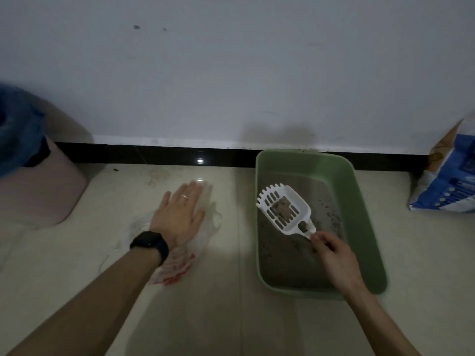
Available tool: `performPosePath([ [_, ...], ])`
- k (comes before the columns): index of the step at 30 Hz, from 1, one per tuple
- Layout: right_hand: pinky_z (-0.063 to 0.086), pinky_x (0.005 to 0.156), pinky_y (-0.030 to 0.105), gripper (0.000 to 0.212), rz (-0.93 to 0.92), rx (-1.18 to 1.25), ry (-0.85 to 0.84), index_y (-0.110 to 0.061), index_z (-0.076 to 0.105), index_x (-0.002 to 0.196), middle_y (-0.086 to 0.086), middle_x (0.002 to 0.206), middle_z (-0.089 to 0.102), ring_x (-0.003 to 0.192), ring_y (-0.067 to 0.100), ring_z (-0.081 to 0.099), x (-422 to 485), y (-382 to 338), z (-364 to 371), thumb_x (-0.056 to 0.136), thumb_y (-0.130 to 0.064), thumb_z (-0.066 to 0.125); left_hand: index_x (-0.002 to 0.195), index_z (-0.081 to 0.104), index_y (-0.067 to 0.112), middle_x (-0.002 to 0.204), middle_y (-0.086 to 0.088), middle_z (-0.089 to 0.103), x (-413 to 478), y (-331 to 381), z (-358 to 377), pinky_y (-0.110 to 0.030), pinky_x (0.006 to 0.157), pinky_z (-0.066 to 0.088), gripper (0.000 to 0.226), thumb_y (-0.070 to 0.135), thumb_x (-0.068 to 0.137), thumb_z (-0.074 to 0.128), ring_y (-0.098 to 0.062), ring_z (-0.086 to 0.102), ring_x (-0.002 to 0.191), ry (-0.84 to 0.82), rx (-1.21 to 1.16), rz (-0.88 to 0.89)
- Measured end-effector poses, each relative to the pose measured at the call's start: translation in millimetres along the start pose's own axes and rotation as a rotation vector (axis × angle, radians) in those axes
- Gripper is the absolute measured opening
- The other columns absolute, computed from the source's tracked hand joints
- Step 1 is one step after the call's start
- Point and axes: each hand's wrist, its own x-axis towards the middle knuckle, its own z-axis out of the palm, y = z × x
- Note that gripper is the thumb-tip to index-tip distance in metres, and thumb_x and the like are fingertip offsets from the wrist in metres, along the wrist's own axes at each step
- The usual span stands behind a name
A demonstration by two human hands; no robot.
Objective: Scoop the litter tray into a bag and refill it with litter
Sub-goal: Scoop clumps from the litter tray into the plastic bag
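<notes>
A green litter tray [365, 227] holding grey litter sits on the floor by the wall, right of centre. My right hand [331, 255] grips the handle of a white slotted scoop [285, 209], held above the litter with a grey clump [282, 210] lying in it. Left of the tray, a thin clear plastic bag [177, 268] with red print lies flat on the tiles. My left hand [178, 214] rests on top of it, palm down and fingers spread. A blue and white litter sack [447, 181] stands at the far right against the wall.
A pink bin [43, 191] lined with a blue bag [15, 124] stands at the far left. A white wall with a black skirting strip [159, 154] runs along the back. Pale tiles [231, 317] stretch between the bag and the tray and toward me.
</notes>
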Motion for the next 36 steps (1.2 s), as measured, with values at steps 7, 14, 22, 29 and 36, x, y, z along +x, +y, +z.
performPosePath([
  [7, 0.045, 0.065, 0.031, 0.019, -0.152, -0.090, -0.227, -0.032, 0.067, 0.089, -0.009, 0.078, 0.065, 0.074, 0.011, 0.060, -6, -56, 62, 0.099, -0.035, 0.050, 0.158, 0.006, 0.023, 0.165, -0.009, 0.003, -59, -126, 20, -0.045, 0.121, 0.015, 0.078, 0.053, 0.097, 0.043, -0.029, 0.009, 0.151, -0.125, -0.118, -0.515],
  [14, 0.048, 0.076, 0.030, 0.021, -0.245, -0.386, -0.379, -0.033, 0.066, 0.100, -0.013, 0.092, 0.067, 0.088, 0.015, 0.063, -8, -76, 148, 0.098, -0.039, 0.045, 0.156, 0.001, 0.041, 0.159, -0.016, 0.015, -86, -135, 47, -0.041, 0.111, 0.036, 0.091, 0.040, 0.090, 0.064, -0.035, 0.042, 0.135, -0.232, -0.513, -0.616],
  [22, 0.034, 0.068, 0.035, 0.011, -0.615, -1.019, -0.062, -0.025, 0.068, 0.092, -0.001, 0.090, 0.067, 0.086, 0.028, 0.059, -9, -80, 190, 0.087, -0.030, 0.059, 0.156, -0.007, 0.038, 0.165, -0.001, 0.001, -81, -113, 56, -0.043, 0.115, 0.029, 0.087, 0.031, 0.091, 0.051, -0.027, 0.023, 0.145, -0.254, -0.191, -0.384],
  [29, 0.033, 0.063, 0.035, 0.031, -0.965, -1.037, 0.227, -0.014, 0.071, 0.090, 0.005, 0.079, 0.065, 0.073, 0.029, 0.051, -2, -76, 169, 0.076, -0.013, 0.043, 0.155, -0.019, 0.022, 0.161, 0.007, -0.024, -79, -108, 60, -0.042, 0.122, -0.003, 0.089, 0.010, 0.091, 0.043, -0.016, -0.009, 0.151, -0.303, -0.014, -0.326],
  [36, 0.035, 0.063, 0.036, 0.035, -1.014, -0.978, 0.331, -0.014, 0.071, 0.101, 0.004, 0.087, 0.068, 0.077, 0.030, 0.053, 3, -77, 165, 0.077, -0.007, 0.046, 0.155, -0.018, 0.020, 0.162, 0.005, -0.024, -77, -100, 58, -0.042, 0.123, -0.002, 0.090, 0.016, 0.091, 0.045, -0.016, -0.008, 0.151, -0.312, -0.026, -0.300],
])
